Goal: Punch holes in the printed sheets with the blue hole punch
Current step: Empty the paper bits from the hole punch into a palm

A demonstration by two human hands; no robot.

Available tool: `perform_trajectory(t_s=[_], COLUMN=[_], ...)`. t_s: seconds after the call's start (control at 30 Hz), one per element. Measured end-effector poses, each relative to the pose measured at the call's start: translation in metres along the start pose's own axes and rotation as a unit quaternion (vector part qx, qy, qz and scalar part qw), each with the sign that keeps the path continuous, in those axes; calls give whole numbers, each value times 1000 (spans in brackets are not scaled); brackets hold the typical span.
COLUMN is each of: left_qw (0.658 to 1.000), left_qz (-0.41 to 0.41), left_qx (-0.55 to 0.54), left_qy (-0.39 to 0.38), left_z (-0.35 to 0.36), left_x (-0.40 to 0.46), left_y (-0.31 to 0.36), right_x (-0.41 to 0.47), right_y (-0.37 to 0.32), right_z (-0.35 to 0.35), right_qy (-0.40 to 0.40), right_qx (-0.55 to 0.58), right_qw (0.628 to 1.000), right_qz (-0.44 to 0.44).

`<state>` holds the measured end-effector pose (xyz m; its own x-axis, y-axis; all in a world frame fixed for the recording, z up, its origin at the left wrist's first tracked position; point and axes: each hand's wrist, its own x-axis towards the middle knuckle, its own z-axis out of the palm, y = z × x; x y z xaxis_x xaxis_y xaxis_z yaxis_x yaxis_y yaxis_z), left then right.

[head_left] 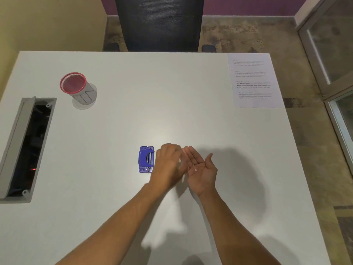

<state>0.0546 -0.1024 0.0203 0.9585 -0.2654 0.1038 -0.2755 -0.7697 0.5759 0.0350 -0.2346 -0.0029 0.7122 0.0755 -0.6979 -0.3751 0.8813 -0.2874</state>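
The blue hole punch (146, 159) lies on the white table, near the middle front. Just right of it, my left hand (168, 165) hovers with its fingers curled, blurred, beside my right palm. My right hand (201, 167) is held palm up with fingers apart; one or two tiny white paper dots rest on the palm. The printed sheets (254, 81) lie flat at the table's far right corner, well away from both hands.
A red-rimmed mesh cup (78, 89) stands at the left rear. A grey cable tray opening (24, 148) is cut into the table's left side. A black office chair (159, 23) stands behind the far edge. The white table (133, 96) spans the view.
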Motion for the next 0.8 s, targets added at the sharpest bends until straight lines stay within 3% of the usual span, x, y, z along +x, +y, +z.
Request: perform_trajectory(t_s=[0.13,0.33,0.6,0.8], left_qw=[999,1000,994,977], left_qz=[11,-1,-70,-169], left_qx=[-40,-8,-48,-57], left_qy=[-24,-10,71,118], left_z=[3,0,-17,-37], left_x=[-16,-24,-40,-53], left_y=[19,22,2,-41], right_x=[-3,-10,-19,-17], right_y=[4,6,12,21], right_z=[7,14,17,22], right_qy=[-13,-38,-58,-58], right_qx=[-45,-51,0,32], right_qw=[999,998,998,998], right_qz=[13,11,-5,9])
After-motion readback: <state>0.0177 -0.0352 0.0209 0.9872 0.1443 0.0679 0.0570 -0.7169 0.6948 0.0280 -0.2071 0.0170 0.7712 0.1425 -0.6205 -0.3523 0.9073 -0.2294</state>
